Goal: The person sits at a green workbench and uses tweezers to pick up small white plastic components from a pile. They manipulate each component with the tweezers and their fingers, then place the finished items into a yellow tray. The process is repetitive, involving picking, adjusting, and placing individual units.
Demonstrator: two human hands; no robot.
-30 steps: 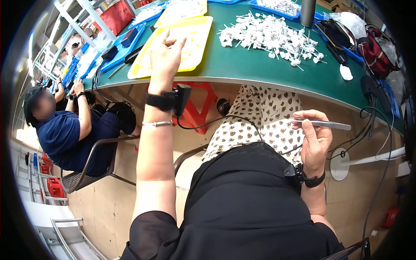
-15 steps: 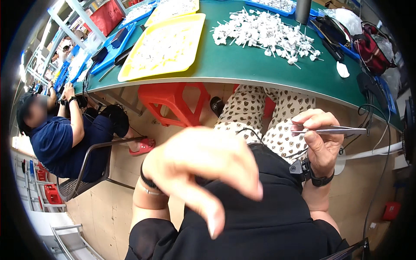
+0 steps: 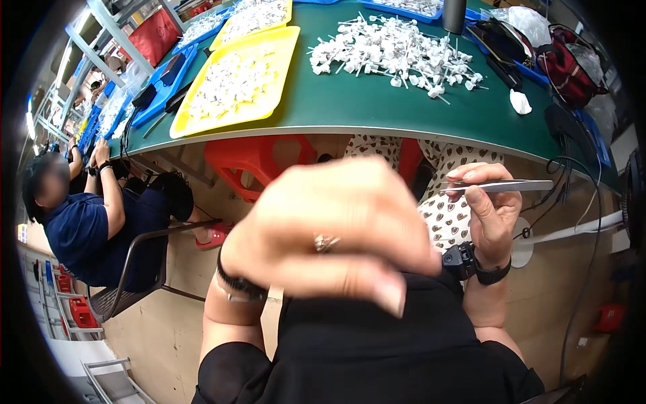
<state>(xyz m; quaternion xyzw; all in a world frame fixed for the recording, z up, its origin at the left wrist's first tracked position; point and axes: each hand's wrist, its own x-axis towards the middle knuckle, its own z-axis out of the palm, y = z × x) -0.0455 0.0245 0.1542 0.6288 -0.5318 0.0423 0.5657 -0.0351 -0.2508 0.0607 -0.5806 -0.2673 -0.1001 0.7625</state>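
My left hand [image 3: 330, 229] hangs large and motion-blurred in front of my lap. Its fingers curl loosely, thumb and forefinger stand apart, and I see nothing held in it. To its right, my right hand [image 3: 494, 212] is closed round a pair of metal tweezers [image 3: 521, 185] lying sideways between thumb and fingers. Beyond both hands, a loose pile of small white parts with thin stems [image 3: 397, 54] lies on the green table [image 3: 336, 108]. A yellow tray [image 3: 279, 101] holding more such parts sits at the left. Neither hand touches the table.
A red stool [image 3: 229, 161] stands under the table. At the right are bags [image 3: 572, 67], a crumpled white scrap [image 3: 519, 102] and hanging cables [image 3: 572, 161]. A dark cylinder [image 3: 454, 17] stands behind the pile. A seated co-worker [image 3: 101, 215] works at the left.
My left hand has turned and moved up, its thumb and fingertips shifting right. The right hand keeps the tweezers at nearly the same place. The whole view has shifted slightly.
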